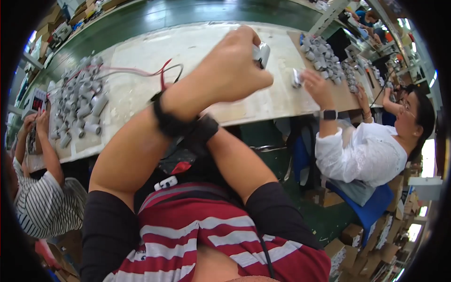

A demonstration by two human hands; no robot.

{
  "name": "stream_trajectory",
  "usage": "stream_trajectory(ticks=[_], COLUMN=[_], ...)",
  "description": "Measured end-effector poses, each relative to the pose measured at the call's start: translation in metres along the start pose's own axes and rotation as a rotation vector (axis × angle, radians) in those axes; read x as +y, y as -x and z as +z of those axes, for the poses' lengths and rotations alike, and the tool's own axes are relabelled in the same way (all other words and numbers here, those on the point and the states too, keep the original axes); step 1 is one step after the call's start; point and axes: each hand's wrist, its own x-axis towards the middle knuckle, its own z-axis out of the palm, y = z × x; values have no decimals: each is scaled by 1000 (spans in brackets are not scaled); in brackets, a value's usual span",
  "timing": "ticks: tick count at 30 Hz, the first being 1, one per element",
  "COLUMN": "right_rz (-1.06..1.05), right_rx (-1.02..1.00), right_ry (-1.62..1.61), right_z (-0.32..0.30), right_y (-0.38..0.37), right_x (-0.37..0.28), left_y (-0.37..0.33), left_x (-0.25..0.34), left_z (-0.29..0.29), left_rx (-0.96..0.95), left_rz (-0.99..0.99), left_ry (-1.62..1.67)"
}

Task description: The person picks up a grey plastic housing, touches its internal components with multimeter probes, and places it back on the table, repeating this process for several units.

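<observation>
My left hand (230,70) is raised over the pale worktable (188,47), closed on a small silver-grey cylindrical part (261,54) that sticks out past the fingers. A black band circles that wrist. My right forearm crosses under the left one, with a black strap (203,129) at its wrist. The right hand itself is hidden behind my left forearm.
A heap of grey cylindrical parts (80,103) lies at the table's left, by a person in a striped shirt (44,202). Red and black wires (159,70) trail across the top. At right, a person in white (366,150) holds a part (296,77) near another heap (324,58).
</observation>
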Motion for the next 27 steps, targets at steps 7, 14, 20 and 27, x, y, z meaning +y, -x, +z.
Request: stream_trajectory(ticks=[7,14,20,27], right_rz=[216,399,391,431], right_rx=[54,141,84,41], right_ry=[751,304,365,414], right_z=[24,74,99,104], right_y=[-24,-26,-29,-32], right_x=[-69,-75,-61,-58], left_y=[185,242,247,245], left_x=[-86,-182,-194,-191], left_z=[-122,-128,-132,-131], left_rx=[81,156,146,133], left_rz=[-256,-384,-402,-392], left_ry=[510,745,817,863])
